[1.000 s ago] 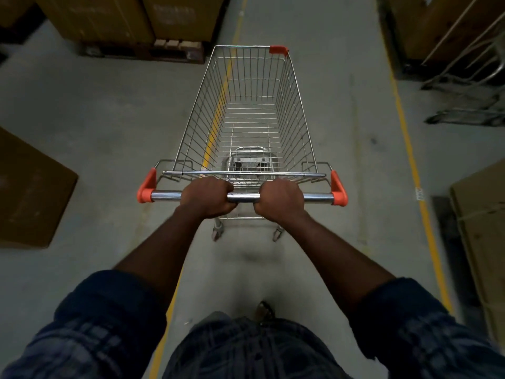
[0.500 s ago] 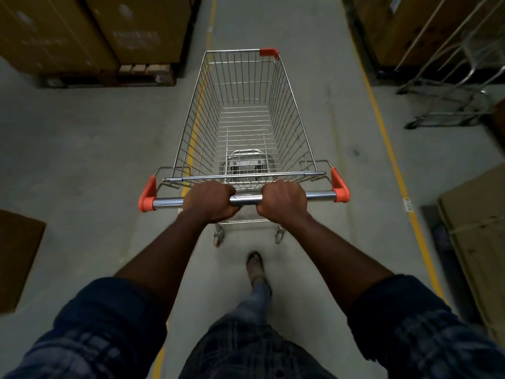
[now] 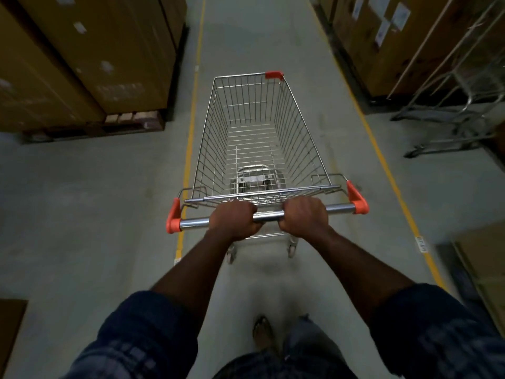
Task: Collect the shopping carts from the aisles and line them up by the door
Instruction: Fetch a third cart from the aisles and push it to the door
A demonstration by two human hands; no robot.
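An empty wire shopping cart (image 3: 254,138) with orange corner caps stands in front of me on the grey floor, pointing down the aisle. Its chrome handle bar (image 3: 195,223) runs across the middle of the view. My left hand (image 3: 235,220) is closed around the bar left of centre. My right hand (image 3: 304,216) grips the same bar just to the right of it. Both forearms reach forward from rolled dark plaid sleeves. The cart's rear wheels show under the handle.
Tall cardboard boxes on a pallet (image 3: 90,67) line the left side, more boxes (image 3: 382,42) the right. A metal frame trolley (image 3: 453,119) stands at the right. Yellow floor lines (image 3: 188,157) edge the aisle. Further cartons (image 3: 486,269) sit near right and at the lower left corner.
The cart and I have rolled forward along the aisle; the left box stack and right trolley have come closer. Both hands keep their grip. The cart now angles slightly to the right.
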